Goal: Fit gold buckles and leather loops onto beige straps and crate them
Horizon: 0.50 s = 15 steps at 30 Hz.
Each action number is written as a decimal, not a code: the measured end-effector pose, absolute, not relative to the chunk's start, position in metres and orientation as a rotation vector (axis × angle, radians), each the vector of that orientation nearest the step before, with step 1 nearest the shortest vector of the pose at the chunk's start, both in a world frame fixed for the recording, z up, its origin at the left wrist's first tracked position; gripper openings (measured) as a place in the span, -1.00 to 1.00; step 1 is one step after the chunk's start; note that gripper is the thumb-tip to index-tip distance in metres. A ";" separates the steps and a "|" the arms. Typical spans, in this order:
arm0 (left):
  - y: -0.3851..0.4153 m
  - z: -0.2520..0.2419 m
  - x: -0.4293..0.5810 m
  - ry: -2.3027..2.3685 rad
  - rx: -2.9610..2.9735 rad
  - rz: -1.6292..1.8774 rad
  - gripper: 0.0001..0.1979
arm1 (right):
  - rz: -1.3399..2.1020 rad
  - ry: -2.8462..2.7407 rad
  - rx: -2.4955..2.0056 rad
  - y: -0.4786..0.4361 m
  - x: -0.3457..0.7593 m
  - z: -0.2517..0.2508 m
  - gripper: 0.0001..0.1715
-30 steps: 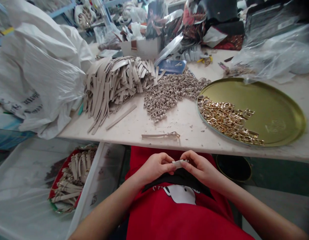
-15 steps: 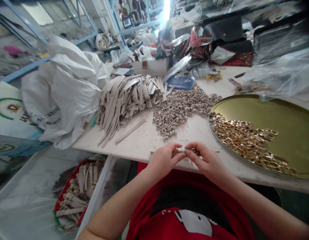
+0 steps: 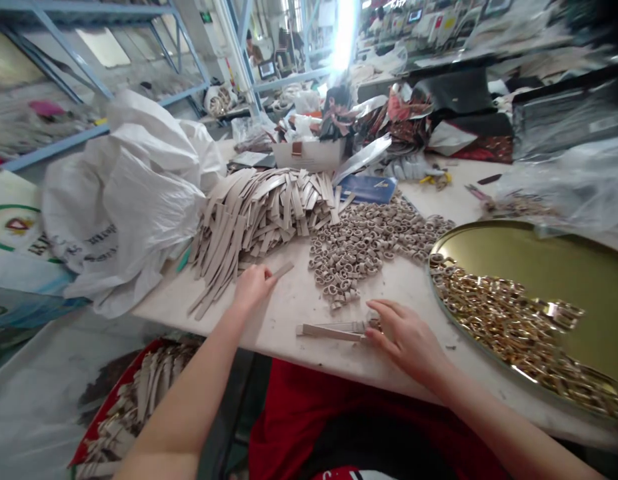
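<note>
A folded strap [image 3: 333, 331] of beige leather-like material lies flat on the white table top [image 3: 283, 313], just in front of the person, its two pale layers running side by side to a gold metal buckle at the right end (the buckle is mostly hidden by fingers). The right hand [image 3: 406, 343] lies over that end, its fingers [image 3: 381, 328] curved down and touching the metal; whether it is gripping or only resting there, I cannot tell. The left hand [image 3: 253, 287] is closed on a loose beige strip [image 3: 283, 269], which sticks out past the fingertips, at the near edge of a large pile of identical strips [image 3: 259, 207].

To the right of that pile spreads a heap of small looped beige pieces [image 3: 359, 250], almost touching the pile and close above the folded strap. Further right, a round brass tray [image 3: 489, 243] holds a drift of gold buckles [image 3: 499, 313]. Behind these are a blue booklet [image 3: 369, 189], a cardboard box [image 3: 309, 155] and a clear plastic bag [image 3: 559, 180]. A white woven sack [image 3: 129, 193] slumps against the table's left side. Below the table edge, a red-rimmed container [image 3: 109, 413] holds more finished-looking straps (they are partly cut off by the frame), and the person's red T-shirt [image 3: 283, 413] fills the bottom of the view.
</note>
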<state>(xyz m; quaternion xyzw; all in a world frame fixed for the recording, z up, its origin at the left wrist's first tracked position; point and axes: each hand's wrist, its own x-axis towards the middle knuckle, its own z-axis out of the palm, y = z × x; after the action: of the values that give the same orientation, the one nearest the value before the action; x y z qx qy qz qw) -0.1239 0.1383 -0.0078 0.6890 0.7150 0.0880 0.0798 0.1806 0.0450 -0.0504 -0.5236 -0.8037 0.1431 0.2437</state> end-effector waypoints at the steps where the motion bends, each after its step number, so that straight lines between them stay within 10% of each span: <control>1: 0.138 -0.008 -0.126 2.132 2.063 0.267 -0.88 | 0.389 -2.140 -1.472 0.053 0.188 -0.048 -0.55; 15: 0.045 0.014 -0.033 1.281 1.251 0.651 -0.85 | 0.096 -2.312 -1.821 0.179 0.218 -0.051 -0.78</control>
<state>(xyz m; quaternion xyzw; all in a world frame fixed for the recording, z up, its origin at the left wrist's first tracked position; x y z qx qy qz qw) -0.0328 0.0447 0.0140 0.5351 0.5481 0.2783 0.5795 0.2175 0.1790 -0.0505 -0.6155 -0.7813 0.0326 0.0985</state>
